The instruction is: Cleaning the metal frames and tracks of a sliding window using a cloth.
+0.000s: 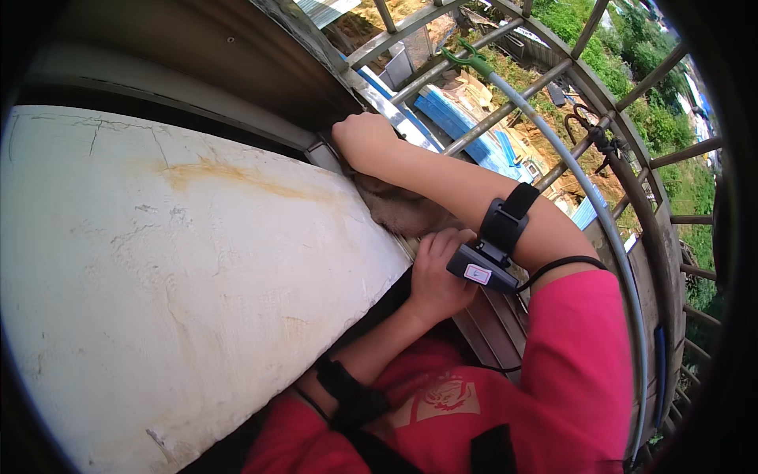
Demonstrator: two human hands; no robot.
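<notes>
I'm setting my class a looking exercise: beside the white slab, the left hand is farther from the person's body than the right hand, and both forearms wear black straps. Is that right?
Not quite: in the head view, the right hand is the farther one; the left hand is nearer the body. The rest stands.

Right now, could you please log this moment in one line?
right hand: curled, hold unclear; left hand: curled, hold unclear; between them: brown cloth-like material; at left: white cracked slab; at right: metal bars
</notes>
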